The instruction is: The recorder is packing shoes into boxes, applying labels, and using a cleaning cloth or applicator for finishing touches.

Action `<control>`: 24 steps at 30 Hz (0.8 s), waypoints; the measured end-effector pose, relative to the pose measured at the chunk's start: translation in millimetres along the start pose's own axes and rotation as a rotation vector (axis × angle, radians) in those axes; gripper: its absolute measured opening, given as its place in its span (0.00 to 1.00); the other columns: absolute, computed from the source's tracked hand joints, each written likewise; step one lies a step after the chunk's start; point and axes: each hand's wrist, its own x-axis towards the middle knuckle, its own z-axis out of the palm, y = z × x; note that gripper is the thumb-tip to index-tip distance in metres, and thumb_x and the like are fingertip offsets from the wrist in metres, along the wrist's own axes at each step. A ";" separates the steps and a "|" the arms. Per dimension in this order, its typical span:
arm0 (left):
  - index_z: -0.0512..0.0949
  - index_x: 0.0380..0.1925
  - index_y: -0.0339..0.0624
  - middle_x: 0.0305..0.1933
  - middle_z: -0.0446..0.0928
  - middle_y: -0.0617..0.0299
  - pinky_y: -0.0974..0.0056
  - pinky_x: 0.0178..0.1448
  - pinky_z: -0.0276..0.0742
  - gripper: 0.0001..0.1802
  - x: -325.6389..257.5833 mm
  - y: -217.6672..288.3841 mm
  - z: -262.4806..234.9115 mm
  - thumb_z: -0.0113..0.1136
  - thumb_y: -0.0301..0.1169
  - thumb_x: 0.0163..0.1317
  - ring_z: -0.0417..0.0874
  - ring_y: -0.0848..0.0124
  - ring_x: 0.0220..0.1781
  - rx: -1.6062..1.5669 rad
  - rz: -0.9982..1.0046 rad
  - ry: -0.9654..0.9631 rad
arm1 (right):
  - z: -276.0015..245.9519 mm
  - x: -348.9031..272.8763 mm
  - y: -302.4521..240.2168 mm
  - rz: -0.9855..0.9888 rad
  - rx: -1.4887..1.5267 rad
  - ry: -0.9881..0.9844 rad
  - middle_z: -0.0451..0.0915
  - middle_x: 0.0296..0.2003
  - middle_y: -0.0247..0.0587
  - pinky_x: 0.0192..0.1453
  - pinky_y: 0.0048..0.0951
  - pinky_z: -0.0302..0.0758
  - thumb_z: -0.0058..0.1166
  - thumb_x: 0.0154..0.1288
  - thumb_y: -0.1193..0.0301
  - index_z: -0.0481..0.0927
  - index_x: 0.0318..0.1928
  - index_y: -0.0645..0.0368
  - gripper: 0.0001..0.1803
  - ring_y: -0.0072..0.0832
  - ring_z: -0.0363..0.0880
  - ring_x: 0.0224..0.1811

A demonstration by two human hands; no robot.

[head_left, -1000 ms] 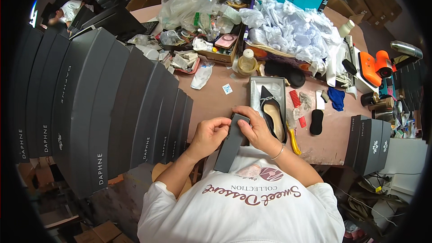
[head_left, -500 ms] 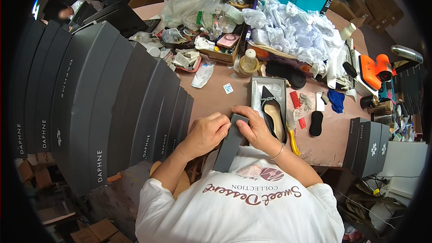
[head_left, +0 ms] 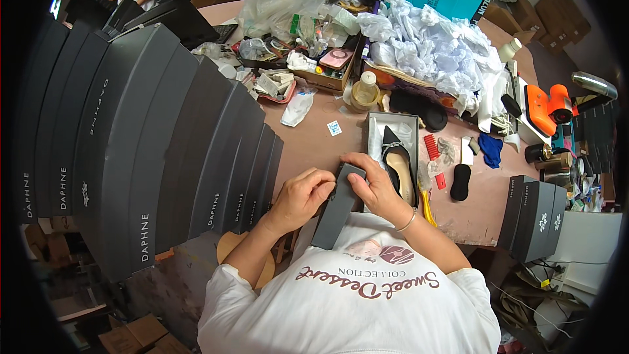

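Note:
A dark grey shoebox lid (head_left: 335, 219) is held on edge against my shirt, its narrow side facing up. My right hand (head_left: 377, 187) grips its far end, thumb on the near side and fingers over the back. Just left of the lid, my left hand (head_left: 301, 200) is closed in a pinch beside its edge; what the fingertips hold, if anything, is hidden. Beyond my right hand lies an open shoebox (head_left: 414, 120) lined with white tissue. In it rests a black pointed shoe (head_left: 398, 165) with a beige insole and a decorated strap.
Dark shoeboxes (head_left: 157, 151) are stacked high on my left, more (head_left: 532, 213) at the right. A red comb (head_left: 434, 157), a black pad (head_left: 460, 182) and a yellow-handled tool (head_left: 428, 208) lie beside the open box. Crumpled tissue (head_left: 426, 39) and a glue bottle (head_left: 364, 92) stand behind.
My left hand has shifted slightly down and left along the lid's edge, still pinched. My right hand keeps its hold. At the far left, a person in the background has come more into view.

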 end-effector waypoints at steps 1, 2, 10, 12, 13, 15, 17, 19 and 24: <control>0.76 0.34 0.36 0.27 0.74 0.58 0.65 0.31 0.72 0.07 0.6 3.1 -0.6 0.61 0.28 0.61 0.76 0.68 0.25 -0.013 -0.047 -0.009 | 0.3 0.0 -0.3 0.004 0.005 -0.003 0.77 0.48 0.46 0.60 0.37 0.64 0.52 0.65 0.67 0.74 0.54 0.59 0.18 0.41 0.73 0.51; 0.76 0.34 0.35 0.27 0.74 0.59 0.67 0.31 0.72 0.07 1.6 8.8 -2.2 0.61 0.28 0.61 0.75 0.72 0.26 -0.026 -0.093 -0.018 | 0.3 0.2 -0.5 0.008 0.009 -0.005 0.77 0.48 0.46 0.60 0.37 0.64 0.52 0.65 0.67 0.74 0.54 0.59 0.18 0.41 0.73 0.51; 0.78 0.33 0.32 0.26 0.75 0.68 0.75 0.29 0.68 0.05 12.5 5.9 -0.5 0.61 0.24 0.60 0.72 0.83 0.25 -0.148 -0.257 -0.162 | -1.4 -0.2 0.0 0.010 -0.007 -0.008 0.77 0.47 0.46 0.60 0.36 0.64 0.52 0.65 0.67 0.74 0.54 0.59 0.18 0.42 0.73 0.52; 0.78 0.34 0.32 0.26 0.76 0.69 0.76 0.28 0.69 0.05 12.7 -2.4 -3.5 0.60 0.23 0.61 0.72 0.84 0.25 -0.306 -0.385 -0.239 | -0.5 -0.6 0.0 0.003 -0.010 -0.008 0.77 0.48 0.46 0.60 0.36 0.64 0.52 0.65 0.67 0.74 0.54 0.58 0.18 0.42 0.73 0.52; 0.79 0.35 0.32 0.26 0.76 0.69 0.76 0.29 0.70 0.05 12.8 -4.8 -4.6 0.59 0.23 0.62 0.73 0.84 0.25 -0.357 -0.415 -0.243 | -0.2 -0.4 0.3 -0.003 -0.013 -0.006 0.77 0.48 0.46 0.60 0.36 0.64 0.52 0.65 0.67 0.74 0.54 0.58 0.18 0.42 0.73 0.52; 0.80 0.36 0.32 0.28 0.77 0.68 0.77 0.29 0.72 0.05 12.3 -7.5 -6.0 0.58 0.22 0.63 0.75 0.84 0.26 -0.459 -0.475 -0.250 | 0.3 -0.5 0.8 -0.010 -0.019 -0.007 0.77 0.48 0.46 0.60 0.36 0.63 0.52 0.65 0.66 0.74 0.54 0.58 0.18 0.41 0.73 0.53; 0.79 0.36 0.30 0.27 0.78 0.67 0.77 0.29 0.72 0.06 11.5 -7.2 -5.7 0.58 0.23 0.62 0.76 0.83 0.26 -0.485 -0.491 -0.235 | 0.0 -0.2 0.3 -0.015 -0.026 -0.011 0.77 0.48 0.46 0.61 0.36 0.63 0.52 0.65 0.66 0.74 0.54 0.58 0.18 0.41 0.73 0.53; 0.80 0.37 0.28 0.26 0.78 0.66 0.76 0.29 0.73 0.08 9.5 -6.0 -5.3 0.58 0.23 0.62 0.77 0.83 0.26 -0.506 -0.516 -0.215 | -0.1 0.1 -1.1 -0.018 -0.023 -0.011 0.77 0.48 0.46 0.61 0.36 0.63 0.52 0.65 0.66 0.74 0.54 0.58 0.18 0.41 0.73 0.53; 0.80 0.38 0.28 0.27 0.79 0.65 0.76 0.29 0.73 0.08 2.9 -3.3 -2.6 0.58 0.24 0.62 0.78 0.82 0.26 -0.530 -0.527 -0.145 | 0.7 -0.4 0.6 -0.016 -0.022 -0.008 0.77 0.47 0.46 0.61 0.37 0.63 0.52 0.65 0.66 0.74 0.54 0.58 0.18 0.42 0.73 0.53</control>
